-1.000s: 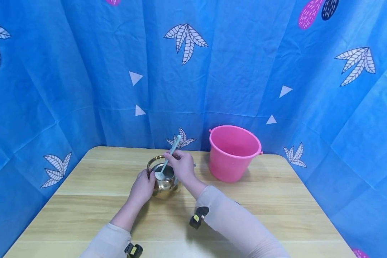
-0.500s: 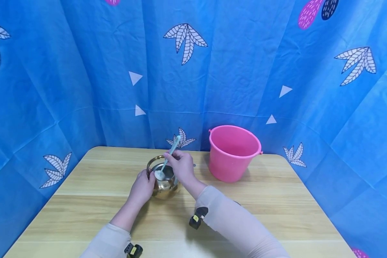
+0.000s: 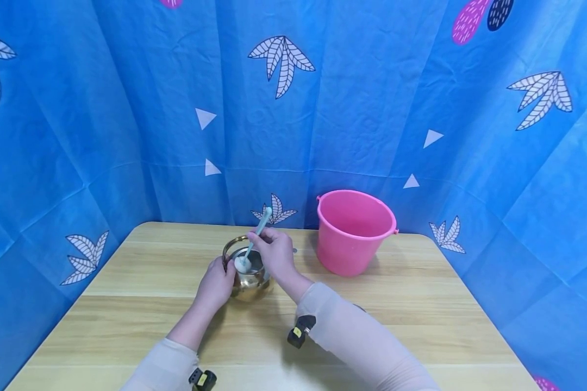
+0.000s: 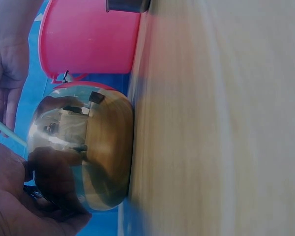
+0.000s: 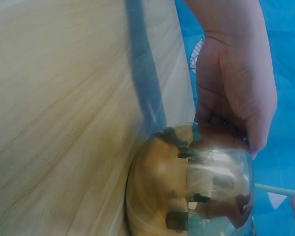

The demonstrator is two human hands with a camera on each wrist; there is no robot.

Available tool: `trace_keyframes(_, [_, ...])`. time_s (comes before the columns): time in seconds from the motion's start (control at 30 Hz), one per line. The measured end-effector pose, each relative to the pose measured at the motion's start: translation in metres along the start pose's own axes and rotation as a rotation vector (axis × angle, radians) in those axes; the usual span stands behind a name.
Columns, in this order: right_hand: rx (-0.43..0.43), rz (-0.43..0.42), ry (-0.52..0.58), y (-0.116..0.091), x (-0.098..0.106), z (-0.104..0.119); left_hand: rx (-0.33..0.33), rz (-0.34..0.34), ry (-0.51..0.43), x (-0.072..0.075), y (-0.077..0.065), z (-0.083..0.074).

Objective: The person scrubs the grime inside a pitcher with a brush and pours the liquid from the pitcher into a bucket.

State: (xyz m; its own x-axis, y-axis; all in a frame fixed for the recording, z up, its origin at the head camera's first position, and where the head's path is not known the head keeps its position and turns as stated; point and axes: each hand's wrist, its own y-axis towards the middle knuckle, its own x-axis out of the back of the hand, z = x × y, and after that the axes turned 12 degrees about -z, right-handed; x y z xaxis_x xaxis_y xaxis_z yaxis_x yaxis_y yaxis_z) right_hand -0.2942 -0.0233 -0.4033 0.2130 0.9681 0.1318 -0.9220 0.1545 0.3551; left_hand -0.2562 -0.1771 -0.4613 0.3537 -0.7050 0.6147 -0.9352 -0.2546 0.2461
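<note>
A shiny gold-coloured metal kettle (image 3: 250,285) stands on the wooden table, open at the top, its hoop handle (image 3: 232,242) upright. On its left side my left hand (image 3: 217,285) grips the body near the foot of the handle; the left wrist view has that hand (image 4: 19,196) at the kettle's side (image 4: 83,147). Over the mouth, my right hand (image 3: 277,254) pinches the pale green handle of a brush (image 3: 262,221) between thumb and fingers. The brush's white head (image 3: 243,264) lies at the inner near-left rim. Its handle (image 5: 280,191) also shows in the right wrist view.
A pink bucket (image 3: 353,244) stands to the kettle's right, near the back edge of the table (image 3: 411,326). Blue patterned curtains (image 3: 362,108) hang behind and at both sides. A small grey tip (image 3: 295,250) pokes out behind my right hand.
The brush handle's top has shifted slightly left and down, with small movement of the white head at the rim. The left hand, kettle and bucket stay in place.
</note>
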Motion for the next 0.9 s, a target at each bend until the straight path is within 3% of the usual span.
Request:
trace_keyframes(0.47, [0.088, -0.002, 0.001, -0.0002, 0.0011, -0.0007, -0.001, -0.004, -0.002, -0.0012, 0.0004, 0.0009])
trace_keyframes(0.9, [0.245, 0.029, -0.032, 0.0000, 0.0013, -0.0045, 0.000, -0.008, 0.000, -0.0007, 0.0001, 0.0000])
